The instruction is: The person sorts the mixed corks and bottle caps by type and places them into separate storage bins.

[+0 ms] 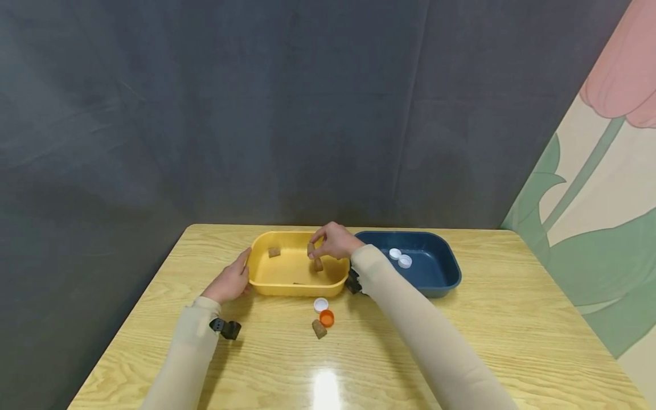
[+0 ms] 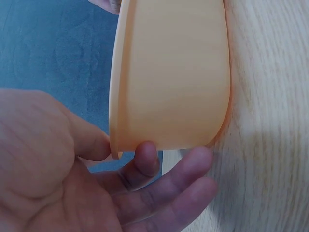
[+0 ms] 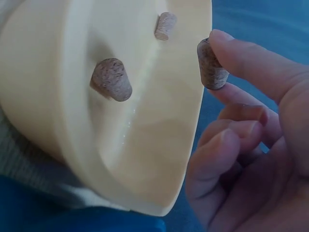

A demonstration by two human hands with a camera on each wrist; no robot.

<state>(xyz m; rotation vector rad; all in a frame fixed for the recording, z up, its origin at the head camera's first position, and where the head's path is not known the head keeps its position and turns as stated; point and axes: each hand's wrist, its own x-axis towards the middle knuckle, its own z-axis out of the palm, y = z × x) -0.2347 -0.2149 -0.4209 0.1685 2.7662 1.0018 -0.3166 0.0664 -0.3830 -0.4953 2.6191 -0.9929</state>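
Observation:
My right hand [image 1: 336, 241] pinches a cork stopper [image 3: 212, 65] between thumb and a finger, above the yellow plastic basin [image 1: 292, 290]. Inside the basin lie a cork [image 1: 274, 251] at the far left, a cork [image 1: 318, 264] just below the pinched one, and a sliver of another near the front wall. At the basin's left end my left hand [image 1: 232, 280] grips the rim, its thumb at the edge and its fingertips [image 2: 147, 154] against the outer wall.
Right of the yellow basin stands a dark blue basin [image 1: 433, 291] holding two white bottle caps [image 1: 405, 261]. On the wooden table [image 1: 266, 364] in front lie a white cap [image 1: 320, 305], an orange cap [image 1: 326, 318] and a cork [image 1: 319, 328]. A dark curtain [image 1: 287, 125] hangs behind.

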